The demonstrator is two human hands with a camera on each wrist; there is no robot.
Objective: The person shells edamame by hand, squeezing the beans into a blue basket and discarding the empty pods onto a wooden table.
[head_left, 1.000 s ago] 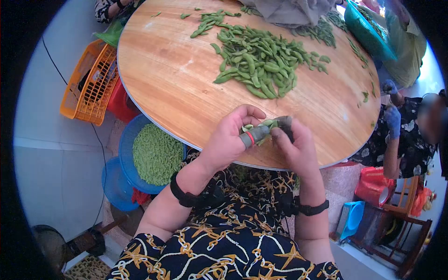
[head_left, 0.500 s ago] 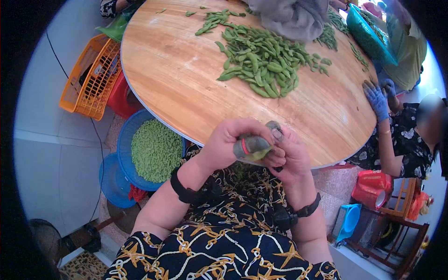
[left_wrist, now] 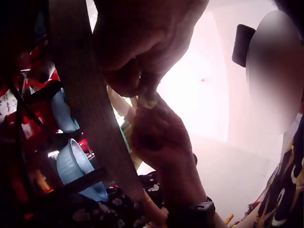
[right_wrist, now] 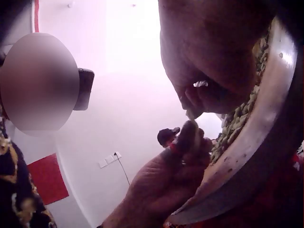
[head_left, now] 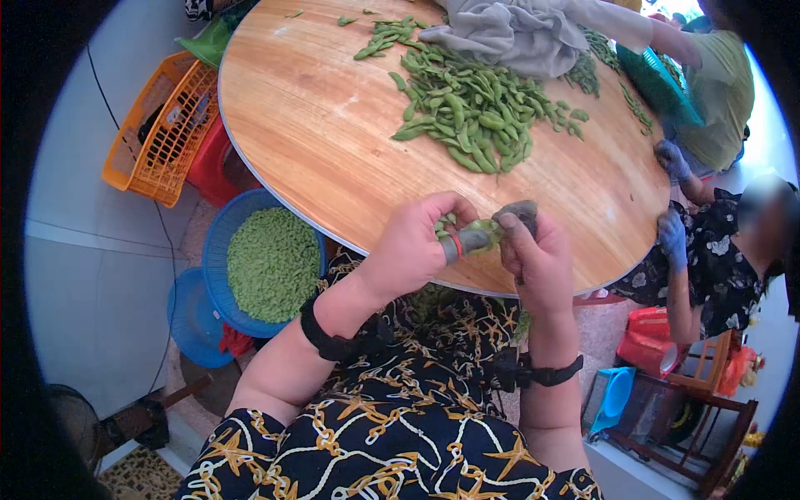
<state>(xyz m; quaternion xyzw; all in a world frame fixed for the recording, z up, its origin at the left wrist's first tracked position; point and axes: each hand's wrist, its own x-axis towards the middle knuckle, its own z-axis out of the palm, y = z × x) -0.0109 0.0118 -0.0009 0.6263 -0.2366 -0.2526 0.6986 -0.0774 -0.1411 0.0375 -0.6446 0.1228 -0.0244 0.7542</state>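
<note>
Near the front edge of the round wooden table (head_left: pixel 300 125), both hands meet over a green soybean pod (head_left: pixel 482 226). My left hand (head_left: pixel 412 250) grips one end of it, its thumb in a grey cover with a red band; a few green beans (head_left: pixel 447 221) show between its fingers. Thumb and fingers of my right hand (head_left: pixel 546 262) pinch the other end, with dark grey covering on the digits. The right wrist view shows the pod (right_wrist: pixel 192 115) between the two sets of fingertips. Beyond the hands lies a heap of unshelled pods (head_left: pixel 471 112).
Left of my lap, a blue basket (head_left: pixel 214 279) holds shelled beans (head_left: pixel 271 267). An orange crate (head_left: pixel 137 133) stands behind it. A grey cloth (head_left: pixel 508 37) lies at the heap's far side. Another person's gloved hand (head_left: pixel 672 237) is at the right edge, near a teal basket (head_left: pixel 658 83).
My hands came close together over the pod half a second ago, then moved slightly apart and up. At the far side, a person's arm now reaches to the grey cloth, which has shifted left.
</note>
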